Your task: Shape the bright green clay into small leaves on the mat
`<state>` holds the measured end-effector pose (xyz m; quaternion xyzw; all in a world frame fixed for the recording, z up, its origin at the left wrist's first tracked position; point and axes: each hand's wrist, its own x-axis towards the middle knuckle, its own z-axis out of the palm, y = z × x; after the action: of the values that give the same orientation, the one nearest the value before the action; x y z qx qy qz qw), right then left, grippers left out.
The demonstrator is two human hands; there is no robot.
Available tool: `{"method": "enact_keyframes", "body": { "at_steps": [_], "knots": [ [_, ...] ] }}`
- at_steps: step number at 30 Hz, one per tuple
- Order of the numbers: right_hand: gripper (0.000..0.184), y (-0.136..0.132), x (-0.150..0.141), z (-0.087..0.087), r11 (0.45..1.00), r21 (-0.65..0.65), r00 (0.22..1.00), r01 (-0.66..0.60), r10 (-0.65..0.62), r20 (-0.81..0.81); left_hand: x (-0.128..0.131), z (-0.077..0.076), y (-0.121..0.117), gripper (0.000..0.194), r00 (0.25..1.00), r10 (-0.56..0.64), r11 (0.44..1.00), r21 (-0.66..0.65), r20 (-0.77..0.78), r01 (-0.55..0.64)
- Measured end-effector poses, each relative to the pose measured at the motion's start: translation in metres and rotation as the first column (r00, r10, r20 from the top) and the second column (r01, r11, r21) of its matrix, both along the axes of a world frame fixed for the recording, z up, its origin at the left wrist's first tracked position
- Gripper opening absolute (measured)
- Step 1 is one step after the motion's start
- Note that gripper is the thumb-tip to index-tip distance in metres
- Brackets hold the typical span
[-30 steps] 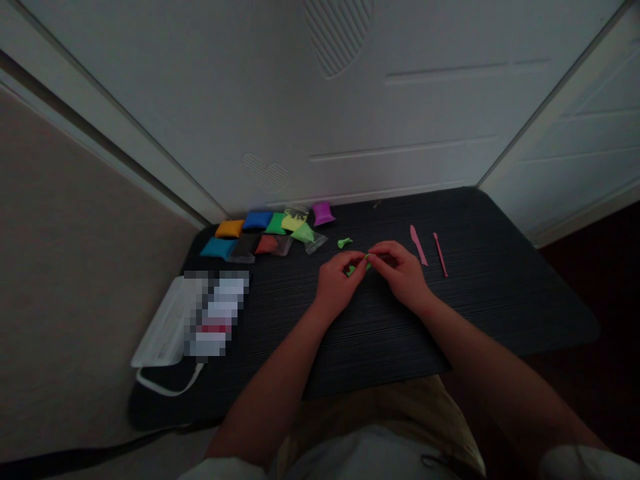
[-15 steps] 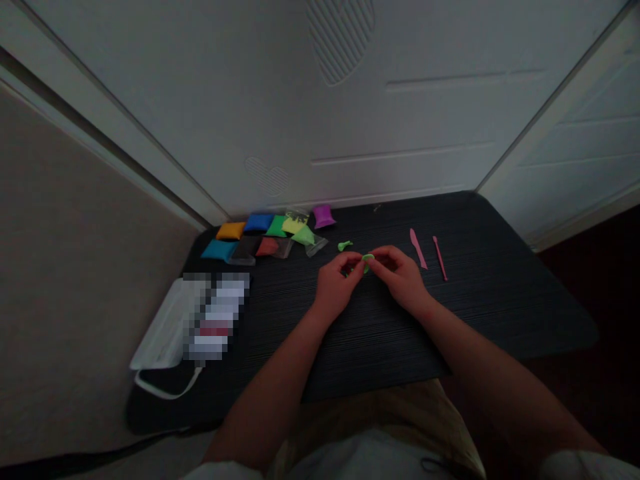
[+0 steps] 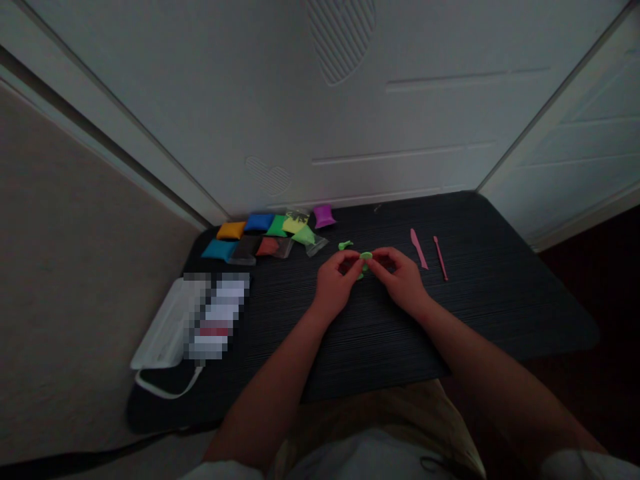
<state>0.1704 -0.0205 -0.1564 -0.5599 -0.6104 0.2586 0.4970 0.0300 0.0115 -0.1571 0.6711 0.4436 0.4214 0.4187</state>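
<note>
Over the middle of the dark table [image 3: 380, 340], my left hand [image 3: 334, 283] and my right hand [image 3: 400, 277] meet at a small light-green piece of modelling clay [image 3: 366, 256]. The thumbs and forefingers of both hands pinch it from either side. More light green shows just beneath it, partly hidden by the fingers. A separate small green clay piece [image 3: 345, 245] lies on the table just beyond my left hand. To the right of my right hand lie a pink plastic knife [image 3: 419, 249] and a thin pink modelling stick [image 3: 441, 259].
At the back left lie several packets of coloured clay, among them an orange one [image 3: 231, 231], a purple one [image 3: 325, 216] and an opened light-green one [image 3: 305, 235]. A white face mask [image 3: 163, 327] and a blurred-out flat item [image 3: 220, 317] lie at left. A white door [image 3: 400, 113] stands behind the table.
The clay between my fingers has tilted and shifted slightly left, so more of its round face shows. Both hands stay in nearly the same place.
</note>
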Motion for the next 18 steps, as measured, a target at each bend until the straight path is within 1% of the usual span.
{"method": "enact_keyframes", "body": {
  "at_steps": [3, 8, 10, 14, 18],
  "knots": [
    [0.016, 0.0000, 0.0007, -0.0007, 1.000, 0.002, 0.999, -0.001, 0.001, 0.049, 0.0003, 0.0001, -0.0005, 0.021, 1.000, -0.003, 1.000, -0.005, 0.015, 0.004],
    [0.014, -0.0018, 0.0003, 0.0008, 0.999, 0.020, 0.993, 0.030, -0.032, 0.115, 0.0007, -0.0005, -0.0019, 0.019, 1.000, -0.013, 1.000, 0.009, -0.019, 0.013],
    [0.014, -0.0024, -0.0003, 0.0019, 0.999, 0.024, 0.992, 0.034, -0.037, 0.122, 0.0012, -0.0022, -0.0019, 0.020, 0.999, -0.035, 0.999, -0.009, 0.012, 0.035],
    [0.016, -0.0021, -0.0006, 0.0037, 1.000, 0.004, 0.998, 0.026, -0.026, 0.052, 0.0027, -0.0056, -0.0012, 0.023, 0.987, -0.098, 0.991, -0.077, 0.126, 0.109],
    [0.016, -0.0006, 0.0008, 0.0022, 0.999, -0.034, 0.998, -0.017, 0.015, -0.062, 0.0030, -0.0040, 0.0000, 0.019, 0.982, -0.084, 0.991, -0.088, 0.168, 0.100]
  ]
}}
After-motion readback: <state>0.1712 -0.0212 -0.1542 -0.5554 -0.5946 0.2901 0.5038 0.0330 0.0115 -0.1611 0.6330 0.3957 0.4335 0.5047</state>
